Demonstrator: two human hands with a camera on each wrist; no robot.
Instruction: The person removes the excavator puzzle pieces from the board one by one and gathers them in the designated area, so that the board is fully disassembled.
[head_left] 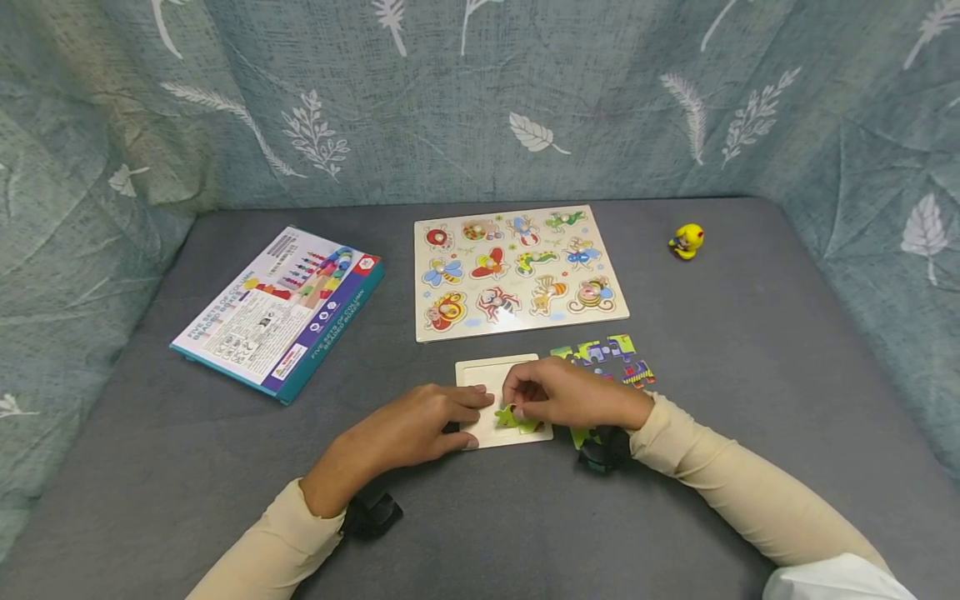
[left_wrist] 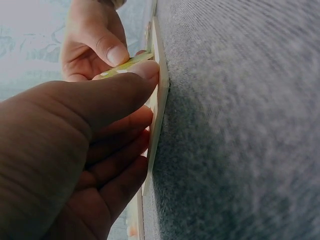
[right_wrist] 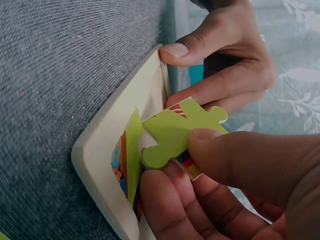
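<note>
My right hand pinches a light-green jigsaw piece between thumb and fingers, tilted over a small square wooden puzzle tray. The piece has a rounded knob and red, black and yellow print. Another green-edged jigsaw piece lies in the tray, at the corner nearest the right hand. My left hand rests on the tray's left side, thumb at the near corner and fingertips on the base. To the tray's right are several loose jigsaw pieces, partly covered by the right hand and wrist.
Behind the tray lies a wooden insect peg puzzle board. A teal-edged bead box sits at the left. A small yellow toy figure stands at the back right of the grey table. A leaf-patterned curtain hangs behind.
</note>
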